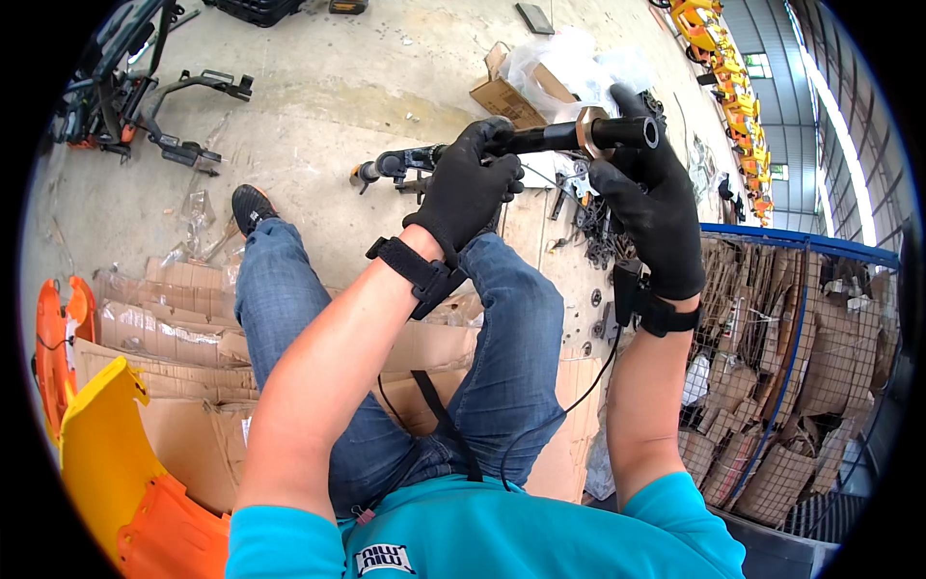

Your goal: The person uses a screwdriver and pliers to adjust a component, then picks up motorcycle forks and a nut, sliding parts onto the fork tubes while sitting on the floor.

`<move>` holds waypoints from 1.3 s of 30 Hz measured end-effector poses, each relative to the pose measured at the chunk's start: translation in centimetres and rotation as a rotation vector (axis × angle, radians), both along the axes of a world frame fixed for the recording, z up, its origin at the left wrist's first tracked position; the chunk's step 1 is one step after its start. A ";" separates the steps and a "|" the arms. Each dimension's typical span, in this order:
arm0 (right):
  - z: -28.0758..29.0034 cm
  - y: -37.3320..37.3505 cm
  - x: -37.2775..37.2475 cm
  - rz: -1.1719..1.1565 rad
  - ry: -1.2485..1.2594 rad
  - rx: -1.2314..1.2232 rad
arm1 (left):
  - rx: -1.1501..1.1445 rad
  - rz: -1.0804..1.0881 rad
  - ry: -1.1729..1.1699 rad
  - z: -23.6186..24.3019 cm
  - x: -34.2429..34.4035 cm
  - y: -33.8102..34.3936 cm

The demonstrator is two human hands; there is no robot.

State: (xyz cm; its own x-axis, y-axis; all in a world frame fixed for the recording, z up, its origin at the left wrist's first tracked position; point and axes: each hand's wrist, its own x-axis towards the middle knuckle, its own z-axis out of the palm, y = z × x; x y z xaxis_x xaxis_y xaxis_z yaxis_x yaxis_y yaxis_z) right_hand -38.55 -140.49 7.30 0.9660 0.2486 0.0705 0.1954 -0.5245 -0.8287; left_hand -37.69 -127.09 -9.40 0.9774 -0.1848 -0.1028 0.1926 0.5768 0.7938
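Note:
Raised in front of me is a black metal tube (540,141), its hollow end toward the right. My left hand (463,188), in a black glove, is closed around it. Around the tube near that end sits a copper-coloured ring (586,133). My right hand (661,198), also gloved, has its fingers apart on either side of the tube's end. Its thumb lies by the ring's lower edge; whether it touches is unclear. Left of my left hand, a jointed black metal part (405,162) with a brownish tip shows in line with the tube.
Flattened cardboard (183,338) lies under and beside my legs. A wire-mesh cage (772,376) full of cardboard stands at right. Loose metal parts (603,232) lie beyond my right knee, near an open carton (506,96). Yellow and orange panels (106,444) are at lower left; a black frame (116,106) stands far left.

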 end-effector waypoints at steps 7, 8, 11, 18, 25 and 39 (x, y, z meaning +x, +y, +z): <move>-1.3 1.6 -0.2 -0.127 -0.154 -0.196 | -0.001 0.020 -0.004 0.0 0.0 -0.1; -1.2 1.4 -0.2 -0.106 -0.145 -0.145 | 0.001 0.018 0.002 0.2 -0.1 0.0; -0.7 0.4 0.2 -0.024 -0.075 -0.039 | 0.018 -0.007 0.007 0.3 -0.1 0.1; -1.1 1.1 -0.2 -0.109 -0.123 -0.201 | 0.011 0.012 -0.006 0.0 0.0 -0.1; -0.9 0.1 0.2 -0.030 0.002 0.057 | 0.031 -0.003 0.002 0.3 -0.1 0.2; -0.7 0.0 0.4 0.008 0.010 0.017 | 0.029 0.009 -0.002 0.3 -0.1 0.2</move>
